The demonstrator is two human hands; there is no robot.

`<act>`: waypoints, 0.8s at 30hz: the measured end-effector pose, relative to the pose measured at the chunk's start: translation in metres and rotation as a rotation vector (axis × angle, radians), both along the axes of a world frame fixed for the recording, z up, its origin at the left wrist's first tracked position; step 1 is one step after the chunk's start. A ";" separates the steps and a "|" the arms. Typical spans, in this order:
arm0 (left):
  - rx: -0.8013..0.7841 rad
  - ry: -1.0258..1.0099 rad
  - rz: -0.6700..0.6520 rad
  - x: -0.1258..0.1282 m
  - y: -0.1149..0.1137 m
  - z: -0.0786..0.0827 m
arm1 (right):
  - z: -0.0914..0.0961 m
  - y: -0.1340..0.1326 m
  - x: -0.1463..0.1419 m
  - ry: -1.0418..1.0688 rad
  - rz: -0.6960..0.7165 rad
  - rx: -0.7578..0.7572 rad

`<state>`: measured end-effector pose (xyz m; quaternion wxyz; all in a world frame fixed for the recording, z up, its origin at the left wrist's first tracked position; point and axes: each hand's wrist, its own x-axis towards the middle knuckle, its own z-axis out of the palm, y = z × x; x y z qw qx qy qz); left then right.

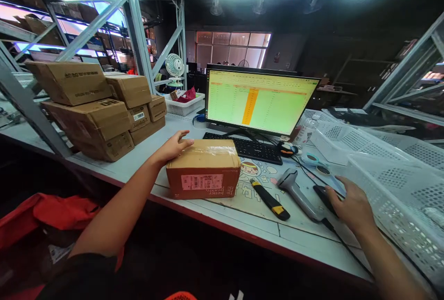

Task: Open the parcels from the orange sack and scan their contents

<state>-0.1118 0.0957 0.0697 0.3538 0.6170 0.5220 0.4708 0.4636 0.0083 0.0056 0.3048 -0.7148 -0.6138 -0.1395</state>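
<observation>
Left hand (171,148): fingers spread, resting against the top corner of a cardboard box (203,175), with the box close to the table edge (222,222). Right hand (351,208): curled over a flat black object (324,199), grip impossible to tell, beside a barcode scanner (296,189) and a utility knife (269,199). Possible trouble: box sliding off the edge if nudged; a careless reach catching the knife or the scanner cord (342,244).
</observation>
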 end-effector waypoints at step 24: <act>-0.200 -0.264 -0.028 -0.018 0.040 -0.007 | 0.054 0.037 -0.263 0.860 0.533 -0.407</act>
